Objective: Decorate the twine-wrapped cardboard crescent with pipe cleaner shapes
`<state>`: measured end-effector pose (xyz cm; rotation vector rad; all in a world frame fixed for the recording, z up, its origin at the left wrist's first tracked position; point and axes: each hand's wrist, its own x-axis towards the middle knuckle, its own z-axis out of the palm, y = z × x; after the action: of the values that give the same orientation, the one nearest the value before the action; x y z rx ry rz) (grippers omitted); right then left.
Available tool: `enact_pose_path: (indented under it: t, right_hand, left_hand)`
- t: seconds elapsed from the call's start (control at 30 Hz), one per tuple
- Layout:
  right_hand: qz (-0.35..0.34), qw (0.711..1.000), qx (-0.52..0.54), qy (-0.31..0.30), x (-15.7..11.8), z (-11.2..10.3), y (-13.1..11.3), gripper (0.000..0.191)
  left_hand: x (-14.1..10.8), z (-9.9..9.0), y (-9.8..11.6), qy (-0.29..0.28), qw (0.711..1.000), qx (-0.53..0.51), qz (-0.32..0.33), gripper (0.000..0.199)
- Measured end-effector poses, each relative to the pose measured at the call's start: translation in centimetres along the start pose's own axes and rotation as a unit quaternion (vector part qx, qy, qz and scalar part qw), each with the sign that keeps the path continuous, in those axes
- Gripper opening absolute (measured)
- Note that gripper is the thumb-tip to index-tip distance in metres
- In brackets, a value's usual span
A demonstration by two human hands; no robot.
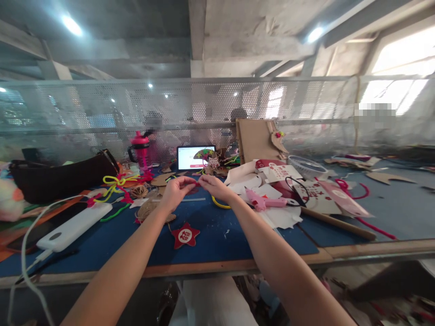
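Observation:
Both hands meet above the middle of the blue table [217,242]. My left hand [177,192] is closed in a pinch on a small red piece [197,184]. My right hand [215,186] is closed at the other side of that piece, its fingertips touching or very near it; the piece is too small to make out clearly. Below my left hand lies a red star [185,235] with a white round print, its thin cord running up toward a brown cardboard shape [147,210]. A yellow curved strand [220,203] sits under my right hand.
A pink glue gun [268,200] lies on paper scraps at the right, near a cardboard strip [340,222]. On the left are a white power bank [74,226] and black pouch [61,176]. Behind stand a pink bottle [140,151], a lit tablet [186,157] and cardboard [255,140].

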<state>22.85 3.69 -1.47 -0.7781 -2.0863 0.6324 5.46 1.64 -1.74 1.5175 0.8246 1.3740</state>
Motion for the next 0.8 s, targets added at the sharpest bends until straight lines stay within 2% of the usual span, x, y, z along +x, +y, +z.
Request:
enact_pose_path:
  t: [0.13, 0.3, 0.47, 0.6, 0.8]
  right_hand:
    - [0.031, 0.996, 0.077, -0.013, -0.1, 0.5, 0.5, 0.02]
    - [0.04, 0.994, 0.088, -0.046, -0.2, 0.9, -0.1, 0.01]
    - [0.025, 0.995, 0.097, -0.019, -0.2, 1.0, -0.5, 0.018]
    - [0.056, 0.988, 0.143, 0.003, -0.1, 1.3, -0.1, 0.02]
    - [0.037, 0.988, 0.148, 0.009, -0.4, 1.3, -0.2, 0.022]
  left_hand:
    - [0.3, -0.4, -0.6, 0.006, 1.0, 0.023, 0.006, 0.033]
    - [0.3, -0.7, -0.6, 0.033, 0.995, 0.09, 0.034, 0.02]
    - [0.3, -0.6, 0.0, 0.024, 0.988, 0.138, 0.066, 0.011]
    - [0.2, -0.5, 0.1, 0.018, 0.987, 0.135, 0.081, 0.013]
    - [0.0, -0.6, 0.0, 0.049, 0.982, 0.156, 0.091, 0.011]
